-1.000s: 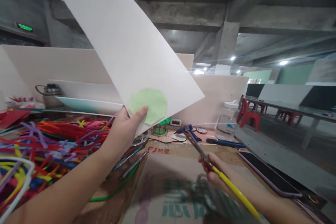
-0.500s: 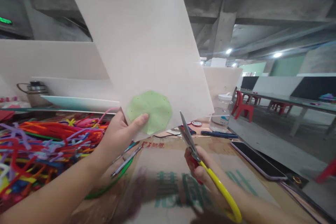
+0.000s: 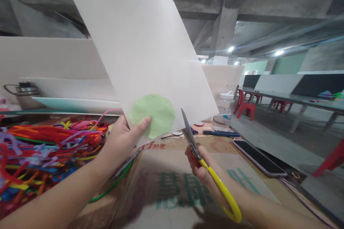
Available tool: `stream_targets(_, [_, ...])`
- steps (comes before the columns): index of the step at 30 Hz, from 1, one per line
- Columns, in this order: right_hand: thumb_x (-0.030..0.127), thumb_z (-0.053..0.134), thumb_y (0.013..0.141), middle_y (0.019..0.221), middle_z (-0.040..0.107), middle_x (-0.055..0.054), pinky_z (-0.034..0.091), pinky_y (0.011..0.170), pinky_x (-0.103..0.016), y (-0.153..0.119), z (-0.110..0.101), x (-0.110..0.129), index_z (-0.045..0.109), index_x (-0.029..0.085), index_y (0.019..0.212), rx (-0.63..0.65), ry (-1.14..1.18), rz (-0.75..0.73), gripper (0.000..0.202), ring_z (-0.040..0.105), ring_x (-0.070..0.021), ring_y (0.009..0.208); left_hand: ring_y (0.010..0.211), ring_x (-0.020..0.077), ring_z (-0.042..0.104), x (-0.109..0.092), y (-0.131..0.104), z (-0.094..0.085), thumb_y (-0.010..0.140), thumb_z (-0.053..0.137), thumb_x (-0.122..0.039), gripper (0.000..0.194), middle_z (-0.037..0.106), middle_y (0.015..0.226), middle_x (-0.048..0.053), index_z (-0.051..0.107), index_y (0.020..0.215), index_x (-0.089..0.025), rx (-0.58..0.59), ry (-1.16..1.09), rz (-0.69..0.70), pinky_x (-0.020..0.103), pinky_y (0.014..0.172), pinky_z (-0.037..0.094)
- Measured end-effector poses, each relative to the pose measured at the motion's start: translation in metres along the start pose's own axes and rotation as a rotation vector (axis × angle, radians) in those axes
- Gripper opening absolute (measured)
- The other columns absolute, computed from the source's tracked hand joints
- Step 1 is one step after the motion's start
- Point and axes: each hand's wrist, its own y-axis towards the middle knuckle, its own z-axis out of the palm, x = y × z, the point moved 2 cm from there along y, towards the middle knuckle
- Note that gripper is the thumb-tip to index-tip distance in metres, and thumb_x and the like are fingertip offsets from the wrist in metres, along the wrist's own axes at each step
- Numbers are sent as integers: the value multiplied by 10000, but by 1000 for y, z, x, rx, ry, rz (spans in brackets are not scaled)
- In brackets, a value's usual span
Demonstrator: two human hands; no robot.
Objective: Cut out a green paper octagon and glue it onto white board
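Note:
My left hand (image 3: 126, 136) pinches a large white sheet (image 3: 150, 50) near its lower left corner. The thumb presses a light green octagonal piece (image 3: 156, 111) flat against the sheet; small dark dots mark its edge. In my right hand (image 3: 201, 164) is a pair of scissors (image 3: 212, 179) with yellow and red handles. Their blades point up beside the sheet's lower edge, right of the green piece, and look slightly parted. Fingers behind the sheet are hidden.
Colourful pipe cleaners (image 3: 48, 146) heap up at left. A phone (image 3: 259, 157), a blue utility knife (image 3: 220, 134) and a clear jar (image 3: 224, 111) lie or stand at right. Printed cardboard (image 3: 166, 171) covers the table. Behind are a metal flask (image 3: 27, 93) and red chairs (image 3: 245, 107).
The view has shifted slightly, so the background sits a little left and higher. The sheet's top leans further left. Both hands keep their holds, and the scissors have moved slightly left.

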Motion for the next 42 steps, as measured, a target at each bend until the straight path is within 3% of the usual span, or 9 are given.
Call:
stream_targets(5, [817,496,846,949,483,-34,396,638,-272,-1,3,-7,520,260,1159,-23,41,1,640,448,-179,807,1157,345,687,-5,-3,6,806,783,-530,492,746,1226,105,705,1159,-196,61,3,16,445,995,576])
stream_targets(12, [843,512,813,920,475,-38,419,630,-282,-1,5,5,544,234,1085,-111,29,-6,668,481,-198,827,1105,349,709,-4,-6,6,809,778,-536,513,750,1220,106,703,1181,-190,67,-26,-2,459,944,604])
stream_targets(23, [809,512,850,763,406,33,266,493,-253,-1,7,-3,543,193,1083,-124,65,17,659,302,-109,583,1089,342,721,-4,-5,6,838,753,-513,466,751,1217,118,706,1167,-187,72,20,71,448,914,620])
stream_targets(29, [824,481,854,822,420,20,270,502,-253,0,8,-1,512,209,1114,-100,55,11,668,313,-111,602,1053,323,736,-3,-5,6,833,765,-501,463,752,1215,108,703,1172,-192,60,-10,43,416,899,623])
stream_targets(36, [846,432,854,876,433,4,363,639,-279,-3,9,3,482,240,1143,-22,35,-24,673,379,-147,722,1077,324,726,-2,-7,6,785,805,-486,515,761,1186,94,677,1193,-200,-35,-39,41,421,922,619])
stream_targets(42, [854,426,848,846,408,11,344,611,-276,-2,10,4,474,231,1146,14,51,-50,693,353,-148,702,1074,320,727,4,-5,4,809,791,-475,488,753,1211,76,680,1217,-230,-81,-82,10,418,900,634])
